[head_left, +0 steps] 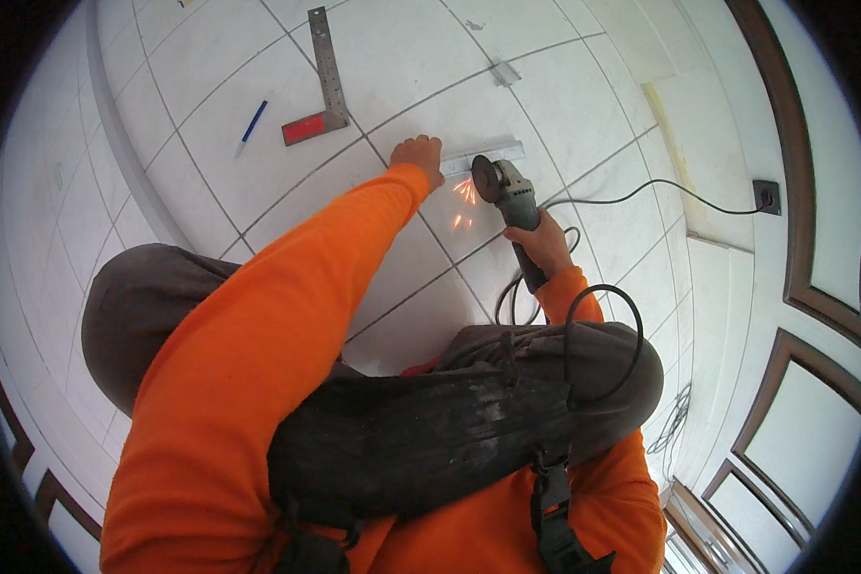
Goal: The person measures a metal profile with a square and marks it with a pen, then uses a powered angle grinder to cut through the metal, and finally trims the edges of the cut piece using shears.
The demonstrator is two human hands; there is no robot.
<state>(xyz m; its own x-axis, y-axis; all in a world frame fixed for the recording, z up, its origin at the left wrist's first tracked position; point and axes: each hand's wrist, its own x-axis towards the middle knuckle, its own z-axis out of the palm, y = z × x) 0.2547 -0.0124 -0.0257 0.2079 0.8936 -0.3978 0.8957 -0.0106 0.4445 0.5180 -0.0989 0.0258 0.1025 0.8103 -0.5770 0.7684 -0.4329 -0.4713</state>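
As sparks (464,192) fly — the right hand (545,242) grips a grinder (518,204).

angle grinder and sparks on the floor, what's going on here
A person's right hand grips an angle grinder, its disc at a metal strip on the tiled floor, with orange sparks below. The left hand is at the strip's left end; its exact grip is hidden. A black cord runs to a wall socket. A metal square and blue pen lie farther off, to the left.
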